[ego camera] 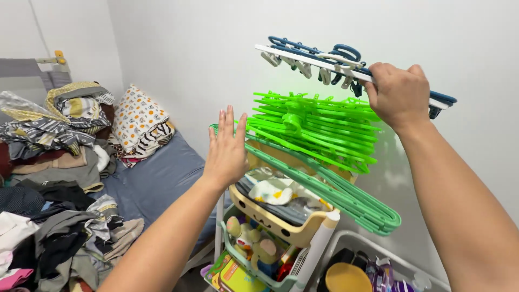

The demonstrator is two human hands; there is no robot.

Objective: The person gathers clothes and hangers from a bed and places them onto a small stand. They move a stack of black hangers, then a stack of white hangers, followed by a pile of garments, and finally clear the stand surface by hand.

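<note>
Both hands are raised before a white wall. Right hand [399,94] is clenched around a blue and white clip hanger [324,62], held high and tilted; left hand [226,148] is released, fingers spread, empty. Between and below them hangs a bundle of bright green hangers [313,127], with paler green hangers [346,197] sloping beneath. They look light, stiff and prone to tangling; the frame's bar seems the surest grip. How the bundles are hung is hidden.
</note>
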